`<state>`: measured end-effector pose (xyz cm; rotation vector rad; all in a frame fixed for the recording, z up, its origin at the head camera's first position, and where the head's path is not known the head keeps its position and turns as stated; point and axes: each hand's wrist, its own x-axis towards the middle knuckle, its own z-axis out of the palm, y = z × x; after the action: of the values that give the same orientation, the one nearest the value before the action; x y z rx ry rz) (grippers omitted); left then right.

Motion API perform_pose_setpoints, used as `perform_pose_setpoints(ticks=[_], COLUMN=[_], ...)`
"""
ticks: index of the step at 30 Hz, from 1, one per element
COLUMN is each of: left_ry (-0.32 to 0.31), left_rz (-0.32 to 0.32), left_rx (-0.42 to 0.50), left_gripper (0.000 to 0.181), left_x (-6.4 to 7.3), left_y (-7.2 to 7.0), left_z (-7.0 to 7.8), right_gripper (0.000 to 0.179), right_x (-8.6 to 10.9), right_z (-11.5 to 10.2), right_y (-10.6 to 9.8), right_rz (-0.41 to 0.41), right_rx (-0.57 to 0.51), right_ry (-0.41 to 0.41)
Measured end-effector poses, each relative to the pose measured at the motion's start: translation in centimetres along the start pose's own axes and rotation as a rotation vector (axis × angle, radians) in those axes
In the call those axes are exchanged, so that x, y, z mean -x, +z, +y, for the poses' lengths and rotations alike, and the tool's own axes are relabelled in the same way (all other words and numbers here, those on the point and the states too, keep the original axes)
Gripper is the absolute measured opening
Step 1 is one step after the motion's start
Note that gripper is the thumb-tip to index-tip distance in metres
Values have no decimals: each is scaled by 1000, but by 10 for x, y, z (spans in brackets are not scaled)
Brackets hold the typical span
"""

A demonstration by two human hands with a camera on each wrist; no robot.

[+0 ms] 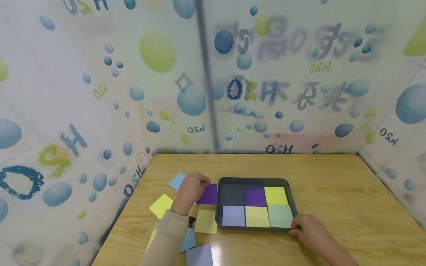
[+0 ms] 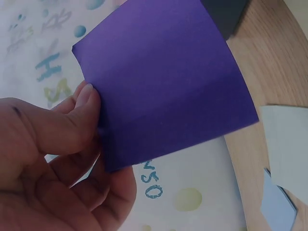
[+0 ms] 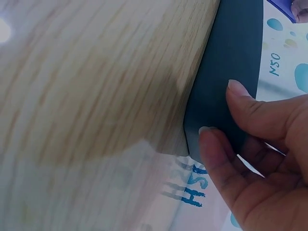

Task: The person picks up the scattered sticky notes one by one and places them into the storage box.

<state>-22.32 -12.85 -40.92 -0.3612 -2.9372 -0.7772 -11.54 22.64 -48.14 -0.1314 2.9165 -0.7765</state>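
Note:
My left hand (image 1: 194, 189) pinches a purple paper square (image 2: 168, 82) by one edge between thumb and fingers. In the head view this square is held just left of a dark grey tray (image 1: 253, 229). Inside the tray lie a purple square (image 1: 255, 197) and a yellow square (image 1: 276, 195) along the back. A lavender square (image 1: 233, 216), a pale yellow square (image 1: 257, 217) and a pale green square (image 1: 280, 216) make up the front row. Bare tray bottom shows at the back left. My right hand (image 1: 309, 231) grips the tray's near right corner, thumb against its wall.
Left of the tray, loose paper squares lie on the wooden table (image 1: 349, 207): light blue (image 1: 176, 180), bright yellow (image 1: 161, 206), pale yellow (image 1: 206, 221), blue (image 1: 188, 241) and lavender (image 1: 199, 255). My left forearm partly covers some. A patterned curtain (image 1: 159, 99) hangs behind the table.

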Motion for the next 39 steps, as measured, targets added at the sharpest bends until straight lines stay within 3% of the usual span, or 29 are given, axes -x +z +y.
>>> perform_pose_setpoints(ticks=[12,18,30,39], left_ry=[73,109,91,80], left_rz=[4,16,-101,-134], left_rx=[24,-7,33,76], left_gripper=[27,25,17,15], left_x=[-6,-10,-29,-37], left_y=[3,8,22,34], left_z=[16,25,48,64], right_gripper=[21,20,21,22], right_x=[0,0,1,1], right_z=[-1,0,2,3], right_y=[0,-1,1,6], right_rz=[15,12,15,31], right_rx=[-9,-7,-16,-6], right_ry=[0,9,2,-24])
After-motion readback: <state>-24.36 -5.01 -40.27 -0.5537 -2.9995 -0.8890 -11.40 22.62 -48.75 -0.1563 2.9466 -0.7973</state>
